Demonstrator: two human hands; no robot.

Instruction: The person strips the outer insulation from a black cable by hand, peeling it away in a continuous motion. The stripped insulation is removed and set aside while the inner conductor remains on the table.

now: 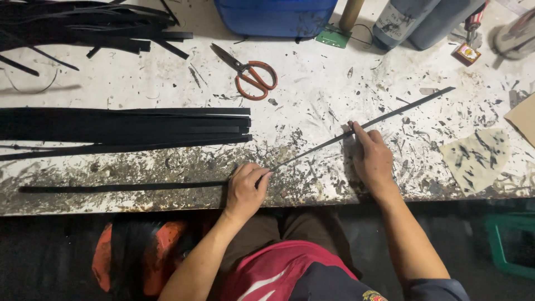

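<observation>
Your left hand [245,187] pinches the strip [356,127] at its near end; your right hand [372,156] presses it midway; it runs diagonally across the worktop [312,95], far end free. Risk: thin, flexible, smooth black band may slip or kink if the pinch loosens; worktop rough, paint-flecked, gritty.

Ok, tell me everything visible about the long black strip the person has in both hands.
The black strip is long, thin, narrow and flat, rubbery or leathery by its look. It lies along the paint-stained worktable, running from near the front left edge up to the right. The left hand pinches it near the middle, the right hand presses fingertips on it further along. Between the hands it seems twisted edge-on. Its right end lies free on the table.
</observation>
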